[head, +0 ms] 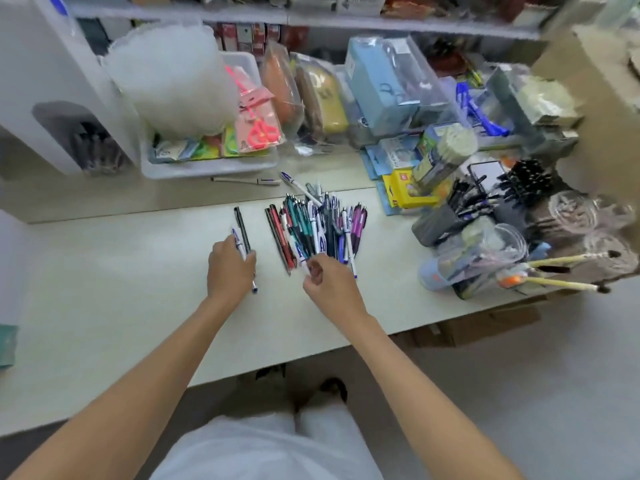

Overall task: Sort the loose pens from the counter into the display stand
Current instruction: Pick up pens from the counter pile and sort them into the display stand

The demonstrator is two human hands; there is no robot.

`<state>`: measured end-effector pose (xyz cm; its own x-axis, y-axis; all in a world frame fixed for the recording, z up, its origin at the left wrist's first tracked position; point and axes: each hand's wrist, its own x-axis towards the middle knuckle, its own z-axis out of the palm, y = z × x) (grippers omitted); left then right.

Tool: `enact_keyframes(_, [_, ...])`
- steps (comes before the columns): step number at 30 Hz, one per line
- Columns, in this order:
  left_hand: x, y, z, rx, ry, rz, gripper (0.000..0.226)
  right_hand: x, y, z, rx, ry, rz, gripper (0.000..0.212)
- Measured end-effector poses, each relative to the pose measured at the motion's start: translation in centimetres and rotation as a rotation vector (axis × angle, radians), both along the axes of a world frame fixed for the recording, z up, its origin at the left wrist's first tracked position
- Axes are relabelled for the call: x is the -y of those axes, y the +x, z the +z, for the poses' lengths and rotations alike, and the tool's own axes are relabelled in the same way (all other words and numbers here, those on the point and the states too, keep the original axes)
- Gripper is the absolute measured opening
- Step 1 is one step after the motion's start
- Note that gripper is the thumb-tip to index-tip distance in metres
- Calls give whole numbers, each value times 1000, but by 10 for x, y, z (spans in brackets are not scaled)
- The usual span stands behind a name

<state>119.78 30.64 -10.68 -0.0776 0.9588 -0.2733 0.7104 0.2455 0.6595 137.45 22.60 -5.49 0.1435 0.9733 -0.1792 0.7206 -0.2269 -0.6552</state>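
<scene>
A heap of loose pens (317, 230) in red, teal, white, blue and purple lies mid-counter. My left hand (230, 268) holds a white-and-blue pen (242, 252) against the counter (121, 289), beside a black pen (241, 225). At the near end of the heap my right hand (325, 282) pinches the tip of a white pen (300, 252). Two more white pens (247, 181) (298, 187) lie behind the heap. The black display stand (485, 199) with pens in it sits at the right.
A clear tub (207, 168) of packaged scissors and a white bag stands behind the counter. Pouches, blue boxes and a yellow pack (405, 192) crowd the back right. Clear cups (485, 258) with pencils and brushes stand at the counter's right end.
</scene>
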Motion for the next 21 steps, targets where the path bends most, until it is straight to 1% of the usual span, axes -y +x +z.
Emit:
enact_keyframes(2, [-6,9,-2,35,3,68,28,-32,1,7,-81,51,10,18])
enact_keyframes(4, [-13,20,0,39,-21,133,40,-61,11,4,-82,94,22,30])
enact_keyframes(6, [-17,37,4,16,-76,169,59,-82,30,-10,6,149,26,35])
enact_keyframes(8, [-19,60,9,-2,-119,200,81,-92,50,-26,142,196,21,41])
enact_keyframes(10, [-20,86,13,-29,-114,231,93,-99,66,-42,231,155,39,57])
enact_keyframes(13, [-21,116,8,-131,-109,271,101,-102,79,-64,237,48,143,71])
enact_keyframes(16, [-21,134,3,-189,-93,289,101,-100,83,-74,260,55,203,69])
enact_keyframes(19, [-21,147,3,-165,-88,304,99,-99,83,-76,254,101,194,66])
enact_keyframes(21, [-22,150,3,-138,-79,325,98,-98,83,-76,216,123,179,64])
